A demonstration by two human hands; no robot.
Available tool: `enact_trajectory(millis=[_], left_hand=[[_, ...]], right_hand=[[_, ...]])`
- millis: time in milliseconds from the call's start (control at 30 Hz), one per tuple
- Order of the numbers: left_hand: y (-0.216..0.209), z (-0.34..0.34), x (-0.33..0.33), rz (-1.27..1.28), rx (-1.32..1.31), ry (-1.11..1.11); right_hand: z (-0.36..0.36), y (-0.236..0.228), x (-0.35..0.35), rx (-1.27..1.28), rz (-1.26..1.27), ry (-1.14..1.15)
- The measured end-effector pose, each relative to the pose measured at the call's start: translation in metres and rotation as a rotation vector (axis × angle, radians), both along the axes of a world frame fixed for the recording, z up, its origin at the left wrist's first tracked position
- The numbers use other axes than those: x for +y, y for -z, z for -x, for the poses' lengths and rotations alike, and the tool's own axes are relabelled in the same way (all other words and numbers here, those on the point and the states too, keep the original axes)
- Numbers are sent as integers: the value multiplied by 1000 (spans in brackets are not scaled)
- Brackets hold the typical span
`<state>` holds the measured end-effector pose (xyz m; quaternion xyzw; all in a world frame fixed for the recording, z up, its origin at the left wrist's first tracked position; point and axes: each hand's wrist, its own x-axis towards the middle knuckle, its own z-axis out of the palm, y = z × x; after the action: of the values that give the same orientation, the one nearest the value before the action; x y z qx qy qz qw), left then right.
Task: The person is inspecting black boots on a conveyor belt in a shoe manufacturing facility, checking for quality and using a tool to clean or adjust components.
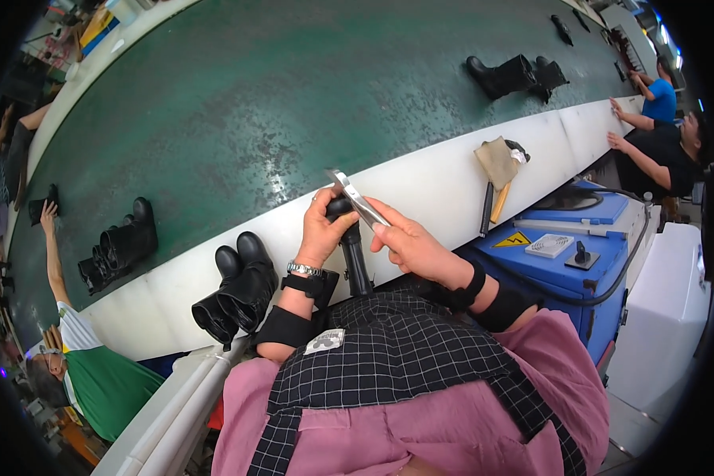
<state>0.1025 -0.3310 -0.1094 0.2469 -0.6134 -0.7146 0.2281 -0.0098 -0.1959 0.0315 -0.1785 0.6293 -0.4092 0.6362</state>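
My left hand (319, 234) is closed round the toe end of a black boot (357, 260), whose shaft runs down towards my checked apron. My right hand (411, 244) grips a shiny silver metal hand tool (362, 208). Its wide, flared head (337, 179) sits over the boot's toe, right by my left fingers; whether it touches the boot I cannot tell. Just left of my left wrist, a pair of black boots (250, 287) stands on the white ledge (420, 184).
Right of me lie a tan pad (497, 163), a black handle (486, 210) and a wooden handle (500, 202), beside a blue machine (547, 262). More black boots stand on the green conveyor (214, 103). Another person (107, 373) reaches over it at left; two people (660, 151) stand far right.
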Motion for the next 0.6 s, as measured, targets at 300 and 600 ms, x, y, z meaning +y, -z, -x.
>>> enact_trajectory(millis=[300, 600], left_hand=[[6, 0, 5, 53, 10, 4], [-1, -5, 6, 48, 10, 64]], right_hand=[[-29, 8, 30, 187, 84, 106], [-23, -19, 29, 370, 424, 207]])
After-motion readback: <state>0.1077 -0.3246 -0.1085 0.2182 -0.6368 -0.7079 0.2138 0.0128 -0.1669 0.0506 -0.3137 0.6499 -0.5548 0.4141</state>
